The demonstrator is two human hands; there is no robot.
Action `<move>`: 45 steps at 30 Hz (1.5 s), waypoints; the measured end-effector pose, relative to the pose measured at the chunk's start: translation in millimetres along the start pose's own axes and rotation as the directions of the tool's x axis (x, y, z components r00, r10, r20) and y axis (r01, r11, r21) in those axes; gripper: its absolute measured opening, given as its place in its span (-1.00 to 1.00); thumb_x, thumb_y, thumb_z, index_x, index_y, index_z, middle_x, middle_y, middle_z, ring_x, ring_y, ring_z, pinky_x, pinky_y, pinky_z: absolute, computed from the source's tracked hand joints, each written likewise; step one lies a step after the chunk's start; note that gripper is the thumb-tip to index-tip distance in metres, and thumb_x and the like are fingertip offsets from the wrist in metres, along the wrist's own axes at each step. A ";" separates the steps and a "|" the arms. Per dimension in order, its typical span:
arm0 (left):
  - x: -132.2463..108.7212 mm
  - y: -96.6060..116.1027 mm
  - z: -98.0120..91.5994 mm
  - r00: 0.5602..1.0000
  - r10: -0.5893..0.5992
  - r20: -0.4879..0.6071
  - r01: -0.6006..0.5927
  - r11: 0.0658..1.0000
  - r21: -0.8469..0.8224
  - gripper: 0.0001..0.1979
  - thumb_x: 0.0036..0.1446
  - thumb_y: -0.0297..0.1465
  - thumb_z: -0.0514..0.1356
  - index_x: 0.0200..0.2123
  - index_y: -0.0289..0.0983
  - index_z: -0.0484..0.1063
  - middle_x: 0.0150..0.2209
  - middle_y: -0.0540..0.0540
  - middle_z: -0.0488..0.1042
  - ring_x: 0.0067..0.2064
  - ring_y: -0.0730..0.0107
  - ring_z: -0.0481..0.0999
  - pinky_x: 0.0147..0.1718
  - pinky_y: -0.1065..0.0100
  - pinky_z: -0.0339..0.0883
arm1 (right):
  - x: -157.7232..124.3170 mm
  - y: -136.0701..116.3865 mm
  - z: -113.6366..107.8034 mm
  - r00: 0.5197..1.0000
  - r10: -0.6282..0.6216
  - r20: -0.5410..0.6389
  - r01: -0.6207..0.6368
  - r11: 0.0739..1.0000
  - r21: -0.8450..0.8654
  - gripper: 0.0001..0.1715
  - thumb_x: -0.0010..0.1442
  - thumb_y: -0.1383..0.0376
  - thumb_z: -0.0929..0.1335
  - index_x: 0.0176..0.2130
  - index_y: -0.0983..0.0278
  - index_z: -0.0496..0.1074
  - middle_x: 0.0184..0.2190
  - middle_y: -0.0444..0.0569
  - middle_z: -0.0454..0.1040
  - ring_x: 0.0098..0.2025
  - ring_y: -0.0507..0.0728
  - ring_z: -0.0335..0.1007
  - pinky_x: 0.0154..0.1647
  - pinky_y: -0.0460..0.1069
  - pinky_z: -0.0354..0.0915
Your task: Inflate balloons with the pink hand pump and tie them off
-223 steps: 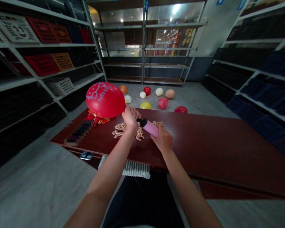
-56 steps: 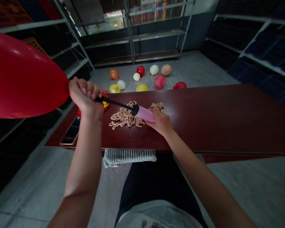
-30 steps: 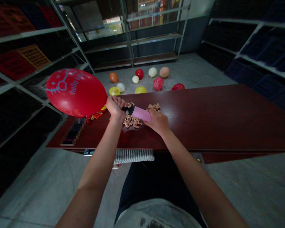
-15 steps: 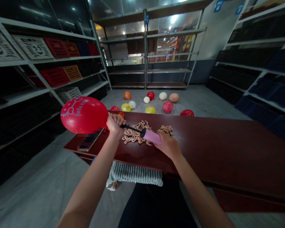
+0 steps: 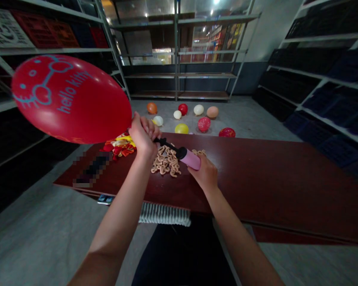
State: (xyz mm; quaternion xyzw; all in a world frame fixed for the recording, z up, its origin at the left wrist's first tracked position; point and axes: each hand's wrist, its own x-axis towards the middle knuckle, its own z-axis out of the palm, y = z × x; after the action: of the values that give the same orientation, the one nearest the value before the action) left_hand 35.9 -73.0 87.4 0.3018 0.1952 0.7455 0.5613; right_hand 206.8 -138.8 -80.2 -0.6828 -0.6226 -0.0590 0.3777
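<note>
A large inflated red balloon [image 5: 77, 107] with blue "hello kitty" print juts out left of my left hand [image 5: 144, 135]. That hand is closed around the balloon's neck and the near black end of a balloon pump, so the join is hidden. My right hand [image 5: 206, 172] wraps round the pump's pink barrel [image 5: 192, 159], and a black rod [image 5: 168, 147] spans the gap between my hands. Beneath the rod lies a heap of beige curly strips [image 5: 166, 162] on the table. Uninflated red and yellow balloons [image 5: 122, 146] are piled beside my left wrist.
The dark red-brown table [image 5: 256, 174] stretches far right. A pixelated dark object [image 5: 92, 169] lies at its left end. Inflated balloons, among them a yellow one [image 5: 181, 128], rest on the floor beyond. Shelves with crates [image 5: 35, 29] stand left; a metal rack [image 5: 176, 59] stands behind.
The red balloon is visibly larger and reaches farther up and left. The black rod between my hands looks shorter. My view has tilted down, revealing the pile of uninflated balloons.
</note>
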 end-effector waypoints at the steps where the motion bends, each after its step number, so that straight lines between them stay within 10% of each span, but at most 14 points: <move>1: -2.5 -11.8 4.2 1.000 -0.004 0.007 0.004 1.000 -0.001 -0.36 0.36 -0.13 0.06 -0.71 -0.25 -0.07 -0.77 0.12 -0.11 -0.78 0.60 -0.10 -0.77 0.43 -0.14 | 0.7 1.0 0.7 1.000 0.020 -0.009 -0.020 1.000 0.004 -0.47 0.00 0.20 0.48 -0.03 0.28 0.43 -0.19 0.09 0.59 -0.18 0.29 0.55 -0.16 0.10 0.39; 7: -23.0 -74.3 18.0 0.997 -0.065 0.041 0.065 0.998 -0.018 -0.37 0.36 -0.13 0.07 -0.72 -0.23 -0.04 -0.77 0.12 -0.06 -0.79 0.60 -0.02 -0.77 0.44 -0.09 | 1.8 4.4 1.4 0.991 0.103 -0.082 -0.097 0.992 0.082 -0.48 -0.02 0.14 0.49 -0.06 0.26 0.44 -0.16 0.08 0.60 -0.18 0.27 0.55 -0.16 0.07 0.37; 12: -25.9 -81.9 13.3 0.998 -0.062 0.022 0.062 0.998 -0.012 -0.38 0.33 -0.13 0.10 -0.70 -0.23 -0.03 -0.77 0.13 -0.05 -0.79 0.60 -0.02 -0.78 0.44 -0.10 | 3.3 5.3 0.9 0.988 0.103 -0.111 -0.095 0.993 0.074 -0.48 -0.01 0.11 0.50 -0.07 0.23 0.44 -0.18 0.04 0.60 -0.18 0.25 0.54 -0.17 0.05 0.34; 33: -23.6 38.1 -71.6 0.980 0.042 -0.196 -0.045 0.999 -0.011 -0.50 0.37 -0.36 -0.09 -0.65 -0.25 -0.13 -0.73 0.10 -0.12 -0.73 0.56 -0.11 -0.68 0.41 -0.08 | -7.9 -8.8 1.0 0.963 -0.267 -0.043 0.240 0.914 -0.326 -0.66 0.18 0.12 0.39 -0.11 0.28 0.43 -0.21 0.06 0.55 -0.20 0.23 0.47 -0.19 0.03 0.24; 39: -18.5 76.9 -62.7 0.982 0.128 -0.142 -0.122 0.991 0.048 -0.51 0.39 -0.32 -0.10 -0.62 -0.25 -0.15 -0.70 0.10 -0.16 -0.71 0.55 -0.12 -0.68 0.40 -0.09 | -8.0 -8.1 1.4 0.963 -0.260 -0.069 0.231 0.930 -0.284 -0.67 0.20 0.13 0.37 -0.12 0.29 0.42 -0.21 0.09 0.55 -0.16 0.22 0.47 -0.15 0.03 0.27; 45: -13.2 61.4 -28.6 0.969 0.199 -0.148 -0.184 0.977 0.108 -0.52 0.41 -0.27 -0.11 -0.55 -0.22 -0.22 -0.68 0.11 -0.22 -0.71 0.55 -0.16 -0.67 0.39 -0.15 | -4.2 -1.9 3.3 0.988 -0.134 -0.072 0.121 0.980 -0.160 -0.56 0.12 0.13 0.42 -0.05 0.29 0.42 -0.20 0.07 0.58 -0.18 0.23 0.50 -0.18 0.04 0.31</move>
State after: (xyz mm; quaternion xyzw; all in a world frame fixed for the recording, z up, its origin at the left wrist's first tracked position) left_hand -24.9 -102.2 101.8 0.2852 0.2436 0.8078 0.4548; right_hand 203.0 -140.4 -83.9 -0.6658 -0.6426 -0.1591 0.3442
